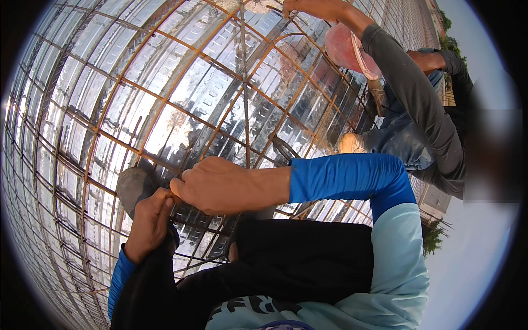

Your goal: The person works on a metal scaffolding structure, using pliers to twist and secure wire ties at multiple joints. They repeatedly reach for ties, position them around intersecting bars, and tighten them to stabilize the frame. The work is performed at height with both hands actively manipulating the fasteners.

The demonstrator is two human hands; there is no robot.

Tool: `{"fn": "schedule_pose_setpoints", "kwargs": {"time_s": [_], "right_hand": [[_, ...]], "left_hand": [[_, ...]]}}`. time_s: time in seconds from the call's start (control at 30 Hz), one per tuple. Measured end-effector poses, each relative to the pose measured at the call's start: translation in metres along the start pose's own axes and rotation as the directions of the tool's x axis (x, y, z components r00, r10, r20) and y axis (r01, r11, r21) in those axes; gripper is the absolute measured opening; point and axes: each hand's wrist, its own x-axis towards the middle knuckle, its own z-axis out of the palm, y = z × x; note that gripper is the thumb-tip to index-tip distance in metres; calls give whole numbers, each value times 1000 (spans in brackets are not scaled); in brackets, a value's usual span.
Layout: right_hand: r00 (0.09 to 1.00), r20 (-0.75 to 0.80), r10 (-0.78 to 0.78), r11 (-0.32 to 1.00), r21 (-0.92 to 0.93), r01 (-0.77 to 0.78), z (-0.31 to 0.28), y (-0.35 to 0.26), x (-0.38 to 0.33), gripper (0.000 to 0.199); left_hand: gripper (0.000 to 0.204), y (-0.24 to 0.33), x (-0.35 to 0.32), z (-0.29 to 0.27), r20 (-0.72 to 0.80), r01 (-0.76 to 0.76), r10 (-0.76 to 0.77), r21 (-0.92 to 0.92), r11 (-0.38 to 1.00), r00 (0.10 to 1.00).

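My right hand [214, 186] is closed, its knuckles up, and meets my left hand [149, 220] at the fingertips. The left is closed too, thumb against the bent fingers. Whatever they pinch between them is too small or hidden to make out. Both are just above a grid of rusty rebar [165, 100], beside my grey shoe [133, 190]. Beneath the bars lies shiny ribbed metal decking [184, 132]. A dark looped piece [283, 147] rests on the grid beyond my right wrist.
At the upper right a co-worker in a dark sleeve [410, 88] reaches a hand [319, 8] to the bars. A faded red rounded object [352, 52] is below that arm. My dark-clad knee [302, 250] is bent close under my right forearm. Crossing bars cover the decking at left.
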Motion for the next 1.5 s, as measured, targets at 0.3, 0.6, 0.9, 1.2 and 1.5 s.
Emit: {"fn": "schedule_pose_setpoints", "kwargs": {"time_s": [0.3, 0.6, 0.9, 1.2, 1.5], "right_hand": [[950, 229, 211, 965, 105, -240, -8, 2, -19, 20], [914, 349, 208, 923, 240, -301, -15, -1, -50, 22], [826, 548, 130, 260, 786, -562, -4, 7, -74, 30], [777, 629, -21, -278, 743, -609, -4, -25, -93, 26], [772, 630, 91, -319, 752, -576, 1, -33, -114, 26]], "left_hand": [[25, 10, 4, -1, 127, -209, 168, 478, 853, 978], [31, 15, 1, 5, 301, -313, 176, 507, 803, 937], [43, 17, -1, -3, 355, -500, 352, 611, 614, 866], [50, 29, -10, -12, 336, -625, 541, 567, 537, 771], [42, 29, -7, 1, 434, -658, 506, 605, 450, 745]]}}
